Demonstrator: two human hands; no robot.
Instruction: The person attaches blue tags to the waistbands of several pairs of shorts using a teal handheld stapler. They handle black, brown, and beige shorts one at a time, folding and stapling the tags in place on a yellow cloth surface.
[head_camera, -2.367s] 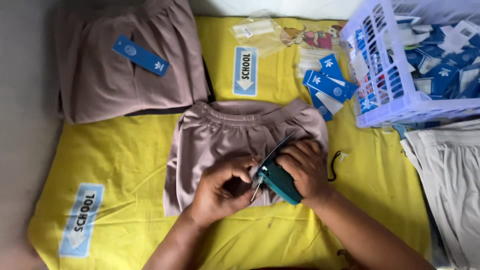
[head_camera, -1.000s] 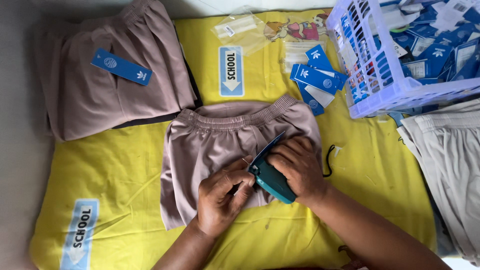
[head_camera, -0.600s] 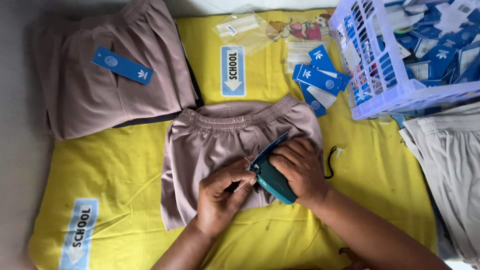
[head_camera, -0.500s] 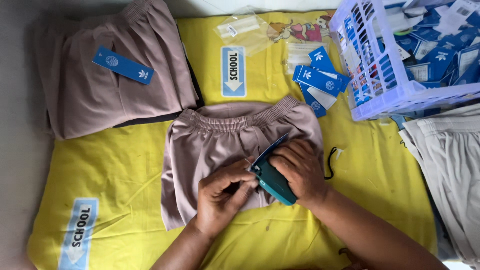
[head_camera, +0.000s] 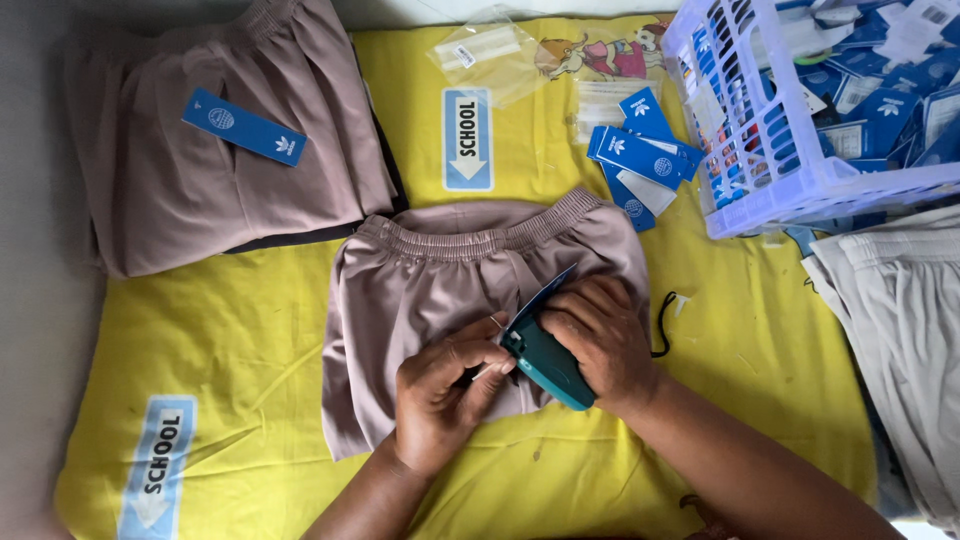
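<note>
A mauve pair of folded shorts (head_camera: 430, 300) lies flat on a yellow mat (head_camera: 230, 350) in front of me. My right hand (head_camera: 600, 340) grips a teal tagging gun (head_camera: 548, 365), its tip pressed to the fabric. A blue paper tag (head_camera: 545, 295) stands against the gun's nose. My left hand (head_camera: 445, 390) pinches the cloth right at the gun's tip, fingers closed on the fabric.
A stack of folded mauve shorts (head_camera: 220, 150) with a blue tag on top lies at the back left. Loose blue tags (head_camera: 640, 155) and clear plastic bags (head_camera: 490, 55) lie at the back. A lilac basket (head_camera: 760, 150) of tags stands at the right, pale grey garments (head_camera: 900, 330) below it.
Both hands stay on the shorts with the gun at the same spot. The left fingers have shifted slightly at the gun's tip.
</note>
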